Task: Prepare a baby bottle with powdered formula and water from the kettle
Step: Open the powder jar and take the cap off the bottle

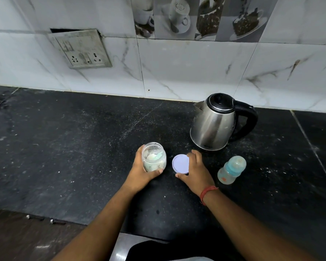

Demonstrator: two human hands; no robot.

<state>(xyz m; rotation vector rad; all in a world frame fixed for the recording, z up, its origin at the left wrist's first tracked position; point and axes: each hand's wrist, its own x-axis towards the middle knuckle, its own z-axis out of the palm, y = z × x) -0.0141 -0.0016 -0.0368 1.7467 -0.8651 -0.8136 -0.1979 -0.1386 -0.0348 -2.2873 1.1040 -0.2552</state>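
My left hand (141, 172) grips a clear open jar (154, 157) of pale powder with a light scoop inside, standing on the black counter (73, 157). Just to its right, my right hand (198, 170) holds the jar's round lid (180, 164), pale inner side up, by its rim, thumb at the near edge and fingers at the far edge, low over the counter. A small baby bottle (231, 170) with a blue collar and clear cap stands to the right of that hand. Behind it is a steel kettle (215, 123) with a black lid and handle, lid down.
A marble-tiled wall (177, 72) backs the counter, with a socket plate (81, 49) at upper left. The counter's front edge runs along the bottom left, with brown floor below it. A dark recess sits at the far left edge.
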